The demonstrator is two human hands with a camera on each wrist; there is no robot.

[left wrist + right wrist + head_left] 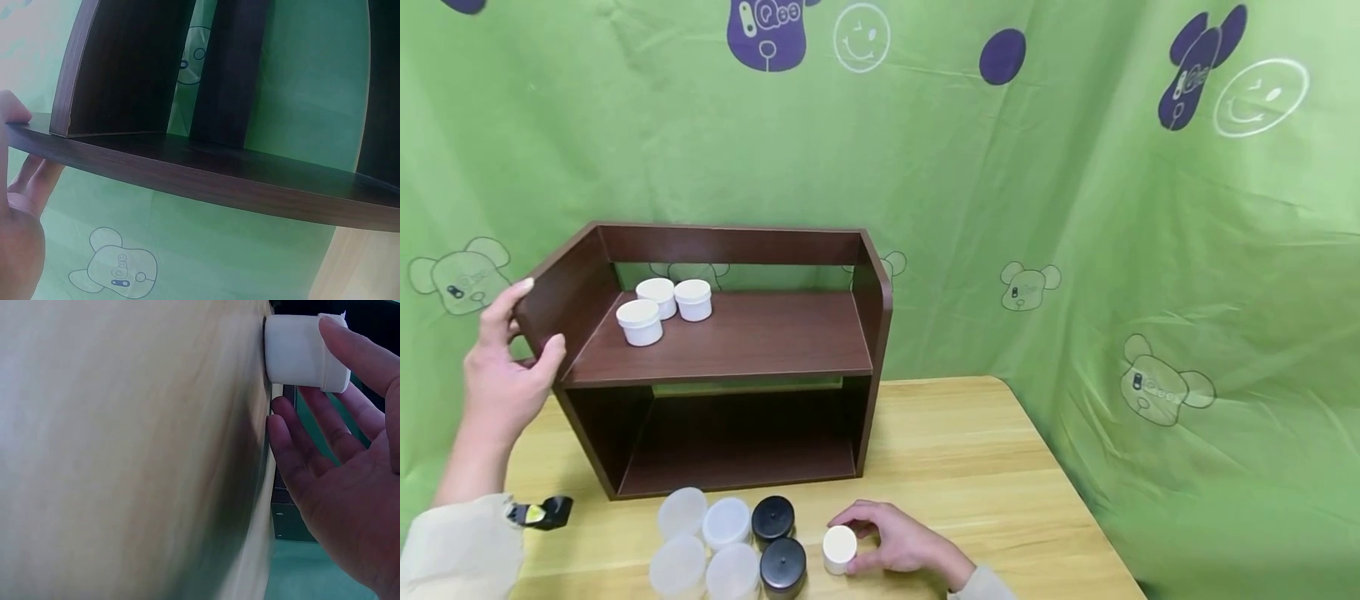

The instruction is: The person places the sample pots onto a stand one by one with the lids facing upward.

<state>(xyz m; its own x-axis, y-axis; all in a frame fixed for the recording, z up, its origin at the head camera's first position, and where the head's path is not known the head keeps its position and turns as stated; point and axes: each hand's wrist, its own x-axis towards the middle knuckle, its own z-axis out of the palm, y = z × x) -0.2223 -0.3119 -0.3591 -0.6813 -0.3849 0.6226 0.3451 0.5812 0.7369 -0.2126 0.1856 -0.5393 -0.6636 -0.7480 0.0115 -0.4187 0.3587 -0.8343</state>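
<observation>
The left hand (19, 212) holds the dark wooden shelf (206, 181) edge against green cloth (206, 250).

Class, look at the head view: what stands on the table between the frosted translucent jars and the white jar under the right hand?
Two black-lidded jars, one behind the other, stand between the translucent jars and the white jar that the right hand holds.

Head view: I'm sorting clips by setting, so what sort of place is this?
Probably a staged indoor recording setup: a green cartoon-print backdrop hangs behind a wooden table holding a small brown shelf and little jars.
</observation>
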